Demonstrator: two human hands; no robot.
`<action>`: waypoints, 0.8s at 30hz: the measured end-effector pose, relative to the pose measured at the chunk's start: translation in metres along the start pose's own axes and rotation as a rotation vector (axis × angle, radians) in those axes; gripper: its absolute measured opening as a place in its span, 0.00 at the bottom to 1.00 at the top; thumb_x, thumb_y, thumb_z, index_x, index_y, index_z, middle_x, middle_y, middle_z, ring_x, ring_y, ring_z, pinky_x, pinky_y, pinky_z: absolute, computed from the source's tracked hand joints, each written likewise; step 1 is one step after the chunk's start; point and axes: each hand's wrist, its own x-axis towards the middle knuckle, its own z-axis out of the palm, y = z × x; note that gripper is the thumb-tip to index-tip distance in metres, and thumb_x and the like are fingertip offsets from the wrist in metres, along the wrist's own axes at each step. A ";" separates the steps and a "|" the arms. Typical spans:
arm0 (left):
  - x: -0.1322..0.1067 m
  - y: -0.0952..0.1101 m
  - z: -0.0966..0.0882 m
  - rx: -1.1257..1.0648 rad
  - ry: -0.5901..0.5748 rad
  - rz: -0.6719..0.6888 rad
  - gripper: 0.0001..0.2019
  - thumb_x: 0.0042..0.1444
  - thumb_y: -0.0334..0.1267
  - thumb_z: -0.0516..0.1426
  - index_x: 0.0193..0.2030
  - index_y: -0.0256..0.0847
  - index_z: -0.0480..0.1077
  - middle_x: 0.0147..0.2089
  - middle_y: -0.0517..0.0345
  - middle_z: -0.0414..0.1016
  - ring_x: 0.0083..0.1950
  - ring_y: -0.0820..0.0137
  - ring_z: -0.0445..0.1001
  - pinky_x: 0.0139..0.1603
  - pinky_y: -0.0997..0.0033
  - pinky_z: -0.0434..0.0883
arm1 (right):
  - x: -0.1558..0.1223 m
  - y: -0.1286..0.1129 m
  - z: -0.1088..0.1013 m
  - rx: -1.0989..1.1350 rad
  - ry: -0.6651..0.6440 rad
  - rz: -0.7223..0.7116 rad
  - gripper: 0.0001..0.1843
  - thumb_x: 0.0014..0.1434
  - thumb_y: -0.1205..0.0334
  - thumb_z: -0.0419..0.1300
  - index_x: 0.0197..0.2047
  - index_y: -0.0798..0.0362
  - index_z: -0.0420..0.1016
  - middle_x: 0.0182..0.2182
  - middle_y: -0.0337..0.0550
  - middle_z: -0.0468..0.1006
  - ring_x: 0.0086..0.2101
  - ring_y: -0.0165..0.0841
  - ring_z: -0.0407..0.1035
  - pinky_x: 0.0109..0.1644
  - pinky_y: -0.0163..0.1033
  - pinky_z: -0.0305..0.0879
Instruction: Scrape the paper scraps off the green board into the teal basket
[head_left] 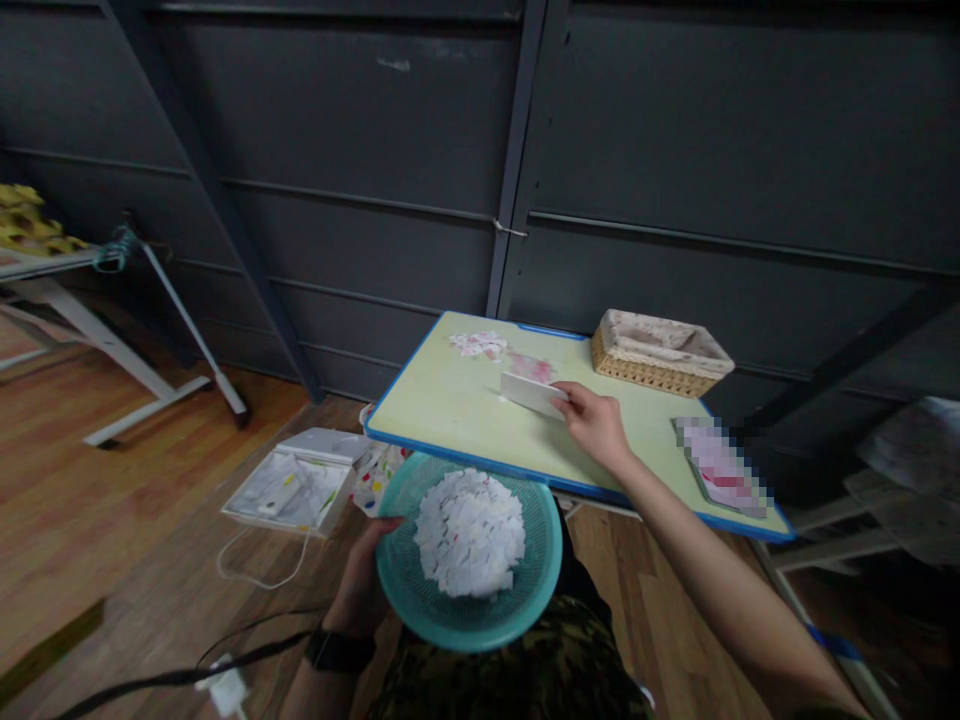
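My left hand (365, 568) grips the left rim of a teal plastic colander (536, 590), its thumb over the edge and the other fingers hidden below. Torn white paper scraps (471, 535) are heaped inside the colander, which sits at my lap by the table's front edge. Over the pale yellow tabletop (427, 400), my right hand (595, 420) pinches a thin white flat card (529, 393), held on edge. A pink-red patch (531, 367) lies just behind the card. Further left on the tabletop is a small spread of pinkish-white scraps (478, 345).
A wicker basket (660, 375) with a cloth lining stands at the table's back right. A pixelated flat item (720, 468) lies at the right edge. On the floor at left are an open white box (330, 510) and a dark cable (187, 675). Dark wall panels (375, 260) rise behind.
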 end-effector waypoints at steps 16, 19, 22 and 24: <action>0.000 0.001 0.001 0.006 -0.001 0.009 0.08 0.50 0.25 0.56 0.30 0.33 0.77 0.24 0.52 0.82 0.26 0.63 0.79 0.30 0.66 0.76 | -0.081 -0.050 -0.026 0.268 -0.062 -0.057 0.08 0.61 0.62 0.59 0.39 0.49 0.80 0.33 0.40 0.84 0.31 0.32 0.78 0.35 0.32 0.73; 0.001 0.000 0.000 0.019 0.003 0.024 0.08 0.50 0.25 0.56 0.30 0.34 0.77 0.25 0.52 0.82 0.26 0.63 0.79 0.31 0.65 0.77 | -0.080 -0.050 -0.023 0.290 -0.077 -0.029 0.08 0.61 0.62 0.59 0.39 0.49 0.81 0.34 0.40 0.84 0.32 0.32 0.78 0.36 0.32 0.73; 0.002 -0.001 -0.001 0.030 0.030 0.003 0.08 0.51 0.26 0.55 0.30 0.34 0.76 0.24 0.52 0.82 0.24 0.64 0.79 0.30 0.65 0.77 | -0.078 -0.047 -0.024 0.308 -0.055 0.038 0.08 0.60 0.59 0.60 0.38 0.50 0.81 0.33 0.40 0.84 0.30 0.32 0.77 0.34 0.32 0.72; 0.002 -0.001 -0.003 0.025 0.027 0.000 0.07 0.52 0.26 0.55 0.31 0.35 0.76 0.24 0.53 0.82 0.24 0.64 0.79 0.30 0.65 0.77 | -0.073 -0.037 -0.026 0.290 -0.014 0.077 0.09 0.59 0.58 0.61 0.39 0.50 0.81 0.34 0.42 0.84 0.30 0.32 0.77 0.34 0.34 0.72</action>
